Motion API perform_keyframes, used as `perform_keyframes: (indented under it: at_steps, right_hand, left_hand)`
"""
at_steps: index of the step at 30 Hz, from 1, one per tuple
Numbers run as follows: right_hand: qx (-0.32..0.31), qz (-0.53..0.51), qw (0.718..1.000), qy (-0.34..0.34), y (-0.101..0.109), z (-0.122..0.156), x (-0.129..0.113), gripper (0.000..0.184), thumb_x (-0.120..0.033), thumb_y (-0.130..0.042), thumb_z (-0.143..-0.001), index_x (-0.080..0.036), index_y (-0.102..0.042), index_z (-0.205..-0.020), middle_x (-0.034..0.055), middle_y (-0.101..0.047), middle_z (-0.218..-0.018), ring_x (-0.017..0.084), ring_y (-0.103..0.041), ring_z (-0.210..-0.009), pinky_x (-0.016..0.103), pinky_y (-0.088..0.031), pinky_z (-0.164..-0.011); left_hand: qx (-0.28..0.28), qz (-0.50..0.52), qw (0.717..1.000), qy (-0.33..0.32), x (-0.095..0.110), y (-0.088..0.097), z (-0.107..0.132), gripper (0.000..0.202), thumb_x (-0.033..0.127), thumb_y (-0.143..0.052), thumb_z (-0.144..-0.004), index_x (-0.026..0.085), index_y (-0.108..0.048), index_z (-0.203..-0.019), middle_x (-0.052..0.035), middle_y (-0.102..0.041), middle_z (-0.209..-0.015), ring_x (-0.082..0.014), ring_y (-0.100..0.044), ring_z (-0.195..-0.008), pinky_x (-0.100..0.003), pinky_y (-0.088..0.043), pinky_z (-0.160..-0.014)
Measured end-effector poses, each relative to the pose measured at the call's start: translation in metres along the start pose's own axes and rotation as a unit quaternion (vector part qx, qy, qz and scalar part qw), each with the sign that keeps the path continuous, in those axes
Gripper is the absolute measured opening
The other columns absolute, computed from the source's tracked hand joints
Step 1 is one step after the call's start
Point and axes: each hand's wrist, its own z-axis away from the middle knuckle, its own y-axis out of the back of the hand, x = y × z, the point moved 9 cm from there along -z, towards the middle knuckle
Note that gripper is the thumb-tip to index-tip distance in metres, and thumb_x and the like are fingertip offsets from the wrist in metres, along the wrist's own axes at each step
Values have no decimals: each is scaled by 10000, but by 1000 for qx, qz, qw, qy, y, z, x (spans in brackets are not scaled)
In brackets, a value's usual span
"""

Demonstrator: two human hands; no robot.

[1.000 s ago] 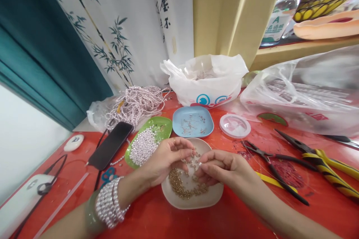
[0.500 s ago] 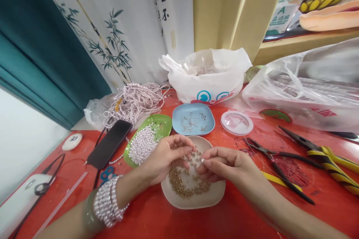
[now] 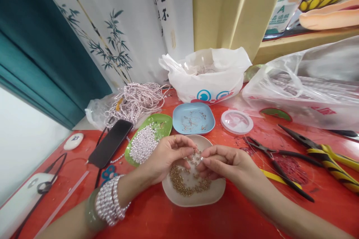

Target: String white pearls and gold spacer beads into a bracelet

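My left hand (image 3: 174, 153) is closed in a pinch over the beige dish (image 3: 193, 202); what lies between its fingertips is too small to make out. Opposite it, thumb and forefinger of my right hand (image 3: 221, 162) grip a small white pearl bead (image 3: 202, 159). The two sets of fingertips are a short gap apart. Gold beads (image 3: 181, 183) lie in the dish below both hands. Around my left wrist sit wound strands of pearl beads (image 3: 110, 199) and a greenish bangle (image 3: 94, 211). A green dish (image 3: 165, 121) with loose pearl beads (image 3: 143, 143) is beside my left hand.
Behind the beige dish are a blue dish (image 3: 193, 118) with small findings and a round clear lid (image 3: 237, 122). Pliers (image 3: 273, 152) and larger yellow-black pliers (image 3: 322, 149) lie right. A phone (image 3: 110, 143), bead strands (image 3: 137, 99) and a plastic bag (image 3: 207, 78) stand left and back.
Both hands keep nearly the same pose over the beige dish. The whole view has shifted very slightly; nothing is visibly taken up or let go.
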Motion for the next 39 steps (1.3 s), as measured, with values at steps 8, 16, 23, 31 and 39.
perform_keyframes:
  at_steps: [8,16,23,31,39]
  right_hand:
    - [-6,6,1000,23,2,2,-2,266,-385,-666,-665,-178,-565,-796,29,-709,-707,133,-659,-657,243,-506,-620]
    - [13,38,998,37,12,-1,5,330,-399,-650,-686,-218,-606,-958,57,-713,-770,191,-666,-677,327,-544,-638]
    - [58,41,997,39,14,3,2,246,-389,-693,-630,-236,-654,-819,46,-710,-725,200,-662,-662,324,-553,-613]
    - [8,29,999,31,8,0,4,162,-332,-670,-677,-226,-631,-793,26,-705,-711,170,-662,-660,285,-540,-616]
    - [-7,20,999,23,0,4,-3,159,-324,-632,-703,-187,-571,-754,16,-702,-674,127,-650,-606,235,-499,-590]
  left_hand:
    - [5,-166,984,-64,34,13,2,228,205,-628,-686,170,-608,-911,-43,-638,-851,-137,-577,-737,-226,-455,-575]
    - [110,-617,768,-132,100,86,4,185,164,-507,-697,192,-665,-788,-46,-674,-799,-179,-578,-719,-298,-386,-672]
    - [111,-648,736,-162,84,96,-10,186,171,-502,-686,179,-672,-762,-66,-664,-771,-186,-562,-691,-300,-360,-654]
    - [157,-617,752,-170,81,97,-12,102,181,-551,-674,167,-650,-656,-56,-636,-694,-181,-533,-659,-319,-354,-662]
    - [51,-132,988,-64,40,31,-3,155,241,-672,-654,140,-621,-760,-43,-644,-739,-126,-574,-693,-233,-425,-610]
